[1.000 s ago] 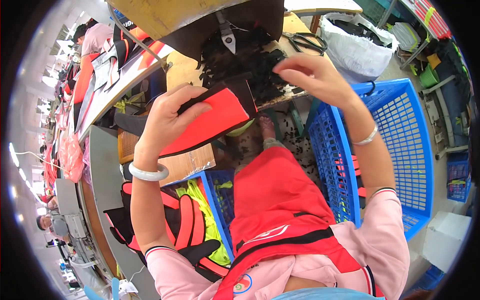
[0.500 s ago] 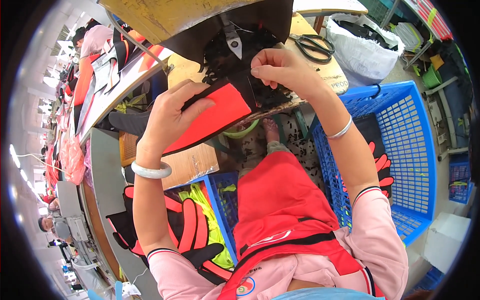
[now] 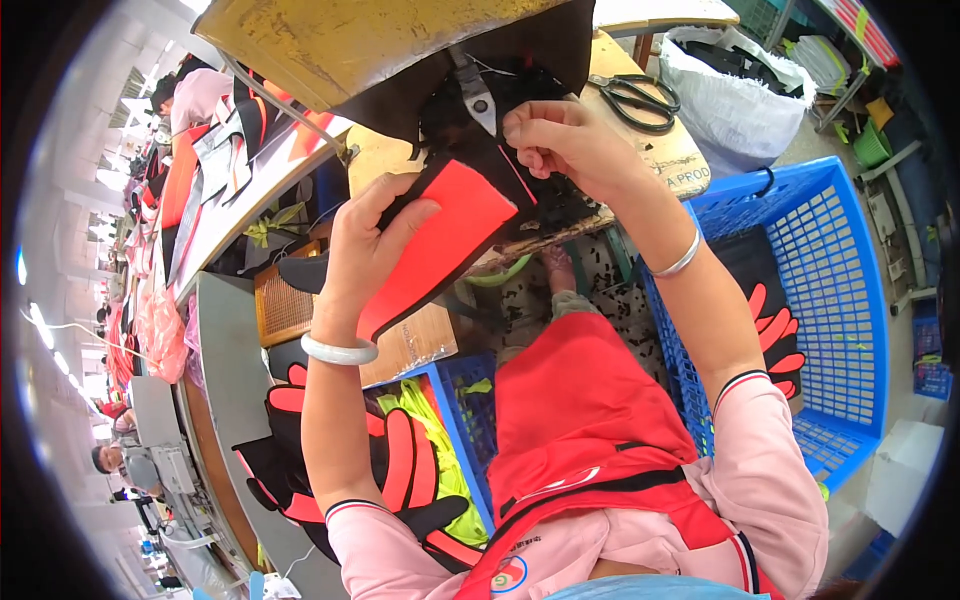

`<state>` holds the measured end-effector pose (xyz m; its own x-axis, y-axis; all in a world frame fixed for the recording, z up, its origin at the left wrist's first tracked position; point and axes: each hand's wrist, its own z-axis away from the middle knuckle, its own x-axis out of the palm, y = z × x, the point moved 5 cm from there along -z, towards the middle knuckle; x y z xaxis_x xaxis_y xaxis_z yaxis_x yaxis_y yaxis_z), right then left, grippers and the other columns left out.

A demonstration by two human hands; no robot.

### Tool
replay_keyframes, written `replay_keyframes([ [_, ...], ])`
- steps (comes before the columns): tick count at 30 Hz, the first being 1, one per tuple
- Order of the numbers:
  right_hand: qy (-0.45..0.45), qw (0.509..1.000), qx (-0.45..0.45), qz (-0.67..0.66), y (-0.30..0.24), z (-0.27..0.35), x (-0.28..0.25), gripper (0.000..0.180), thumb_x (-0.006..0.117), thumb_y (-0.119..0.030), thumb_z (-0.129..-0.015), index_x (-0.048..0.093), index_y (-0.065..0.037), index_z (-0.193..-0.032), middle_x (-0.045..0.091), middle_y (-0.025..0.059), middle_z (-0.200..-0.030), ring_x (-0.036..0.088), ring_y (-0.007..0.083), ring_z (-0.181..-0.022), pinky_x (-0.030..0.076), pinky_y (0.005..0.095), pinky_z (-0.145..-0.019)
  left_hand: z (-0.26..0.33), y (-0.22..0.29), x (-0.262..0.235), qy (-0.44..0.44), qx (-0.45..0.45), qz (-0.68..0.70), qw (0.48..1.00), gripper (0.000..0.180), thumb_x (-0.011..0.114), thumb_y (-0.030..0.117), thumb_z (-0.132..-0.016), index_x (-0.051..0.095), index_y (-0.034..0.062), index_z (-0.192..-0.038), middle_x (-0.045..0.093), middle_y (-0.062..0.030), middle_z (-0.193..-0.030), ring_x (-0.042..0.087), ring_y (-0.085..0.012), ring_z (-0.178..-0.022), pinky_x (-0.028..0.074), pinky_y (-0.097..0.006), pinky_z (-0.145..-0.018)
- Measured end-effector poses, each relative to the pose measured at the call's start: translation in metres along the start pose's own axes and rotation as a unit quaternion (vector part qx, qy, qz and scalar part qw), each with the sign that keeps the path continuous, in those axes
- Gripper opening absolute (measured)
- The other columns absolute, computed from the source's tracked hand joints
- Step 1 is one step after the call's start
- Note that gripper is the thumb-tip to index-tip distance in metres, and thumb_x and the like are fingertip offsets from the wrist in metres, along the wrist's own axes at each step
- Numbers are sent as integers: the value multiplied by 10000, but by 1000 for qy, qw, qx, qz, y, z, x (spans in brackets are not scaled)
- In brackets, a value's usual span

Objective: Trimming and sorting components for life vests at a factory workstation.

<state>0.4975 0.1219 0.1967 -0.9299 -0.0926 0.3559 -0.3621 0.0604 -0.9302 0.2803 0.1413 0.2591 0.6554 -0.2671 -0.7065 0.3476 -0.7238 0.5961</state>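
My left hand (image 3: 372,235) grips a coral-red fabric panel with black edging (image 3: 440,225), thumb on the red face and fingers behind. The panel slants up toward the machine, its wide end beside a black strip with a thin pink line (image 3: 518,175). My right hand (image 3: 552,135) is closed in a pinch just right of the machine's metal tip (image 3: 481,106); anything between its fingertips is too small to make out. Black scraps (image 3: 575,200) lie around and under this hand on the worktable.
A yellow, worn machine housing (image 3: 290,50) overhangs the work. Black-handled scissors (image 3: 640,102) lie on the table at right, near a white sack of black scraps (image 3: 735,120). Blue baskets (image 3: 835,250) stand right and below; red-and-black glove-like pieces (image 3: 400,455) are heaped at left.
My left hand has turned the panel to a steeper slant. The pink-lined strip now shows more plainly beside it. My right hand stays pinched by the metal tip, and the whole view has shifted slightly.
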Motion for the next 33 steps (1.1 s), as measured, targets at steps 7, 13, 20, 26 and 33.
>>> replay_keyframes([
  [7, -3, 998, 14, -63, 3, -6, 1, 192, 675, -192, -847, 629, -27, -934, 553, -36, -705, 513, 49, -609, 406, 210, -551, -1, -12, 0, 26, 9, 2, 1000, 195, 711, 77, -826, 629, -11, -980, 646, -111, -812, 616, -196, -703, 482, -273, -673],
  [13, 41, 984, -5, -172, 4, 6, -9, 155, 658, -149, -874, 627, -22, -958, 555, -25, -785, 518, 63, -641, 426, 212, -573, 12, -10, 2, 52, -5, 18, 999, 175, 704, 59, -832, 624, -11, -971, 636, -97, -798, 603, -176, -691, 471, -263, -663],
  [20, 153, 848, -136, 488, 1, 79, -31, 324, 686, -139, -842, 626, -33, -1142, 612, 73, -980, 620, 198, -859, 495, 322, -753, 47, 1, 5, 101, -7, 51, 994, 175, 678, 42, -858, 606, -5, -1010, 589, -68, -817, 561, -153, -745, 450, -261, -679],
  [26, -104, 987, -59, 109, 25, 133, 75, 496, 768, -178, -798, 567, -24, -1225, 640, 81, -1103, 628, 188, -935, 509, 342, -847, 95, 34, 23, 87, -13, 32, 996, 296, 706, 7, -809, 614, -10, -1090, 642, -125, -933, 627, -250, -856, 497, -337, -760],
  [33, -34, 975, -61, 210, 11, 198, 102, 439, 748, -98, -801, 609, -1, -1207, 685, 73, -1066, 609, 103, -989, 491, 291, -873, 144, 102, 61, 244, 22, 221, 944, 501, 719, 22, -824, 508, 27, -1279, 592, -98, -862, 585, -162, -740, 483, -272, -647],
])
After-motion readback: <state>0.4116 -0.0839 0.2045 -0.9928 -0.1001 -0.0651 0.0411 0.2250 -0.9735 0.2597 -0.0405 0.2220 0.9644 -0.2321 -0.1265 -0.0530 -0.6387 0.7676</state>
